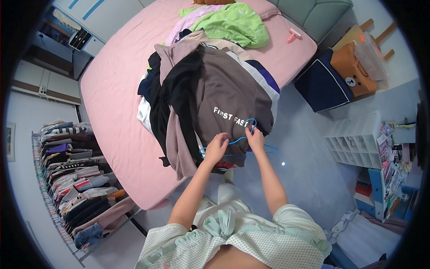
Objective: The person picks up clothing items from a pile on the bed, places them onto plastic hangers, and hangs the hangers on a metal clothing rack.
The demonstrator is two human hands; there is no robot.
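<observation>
A blue wire clothes hanger [237,140] is in front of me, over the near edge of a clothes pile. My right hand [256,138] grips it just below its hook, thumb and fingers pinched around the wire. My left hand [216,147] is at the hanger's left shoulder, fingers curled and thumb slightly apart; whether it grips the wire I cannot tell. Beneath the hanger lies a grey-brown sweatshirt [225,84] with white lettering. A black garment [179,80] and a mauve garment [174,144] drape beside it on the left.
The pile rests on a bed with a pink sheet [114,101]. A green blanket [231,25] and a pink-handled roller [293,35] lie farther back. Left stands a rack of hung clothes [80,175]. A navy storage box [319,80] and a white compartment organizer [352,141] are at right.
</observation>
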